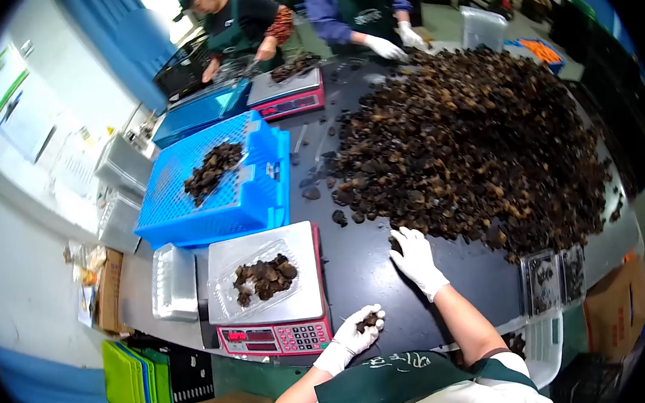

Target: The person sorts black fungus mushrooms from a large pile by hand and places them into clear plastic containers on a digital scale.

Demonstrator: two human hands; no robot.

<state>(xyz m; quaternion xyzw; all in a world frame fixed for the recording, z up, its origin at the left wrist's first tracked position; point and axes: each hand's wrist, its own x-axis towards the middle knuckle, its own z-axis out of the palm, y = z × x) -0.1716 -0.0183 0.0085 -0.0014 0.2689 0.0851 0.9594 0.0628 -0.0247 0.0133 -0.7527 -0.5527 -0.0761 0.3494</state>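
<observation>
My left hand, in a white glove, is curled palm up near the table's front edge, closed around a few dark brown mushroom pieces. White-gloved too, my right hand reaches to the near edge of a large mushroom pile. Its fingers are stretched out over the tabletop, and a dark bit shows beside the fingertips. Left of my left hand stands a red digital scale with a metal plate. A clear plastic tray on it holds a small heap of mushrooms.
An upturned blue crate carries more mushrooms. Clear trays are stacked left of the scale; filled trays sit at the right edge. Across the dark table, two people work beside a second scale. Green crates stand below, left.
</observation>
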